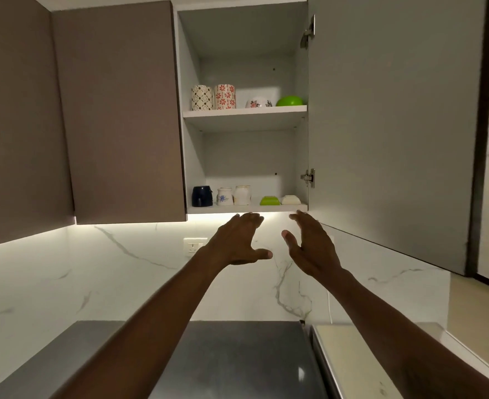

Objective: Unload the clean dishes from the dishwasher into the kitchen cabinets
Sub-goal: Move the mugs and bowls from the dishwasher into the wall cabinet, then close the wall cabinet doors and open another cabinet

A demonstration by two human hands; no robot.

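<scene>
Two bare hands were up just under the open cabinet (190, 156), and neither held a dish. The dishes sat above our fingertips on the lower shelf (246, 209): a dark blue mug (202, 196) at the left, then a blue-flowered cup (224, 196), a plain white cup (242, 194), a green dish (269, 200) and a white dish (291, 199) at the right. Our left hand (237, 240) was spread wide, fingers straight and thumb out to the right, its tips near the shelf's front edge below the gap between the cups and the green dish; we could not tell if they touched it. Our right hand (309, 243) was also wide and relaxed, palm facing the left one, its tips below the white dish.

The upper shelf (244, 111) carried a brown-dotted mug (202, 97), a red-flowered mug (225, 96), a floral bowl (258, 103) and a green bowl (289, 101). The cabinet door (387, 125) stood swung out just beside our right hand. A closed door (119, 110) flanked the left. Behind our hands we saw the marble backsplash (93, 269) with a wall socket (194, 246), and below our forearms a grey steel surface (237, 355).
</scene>
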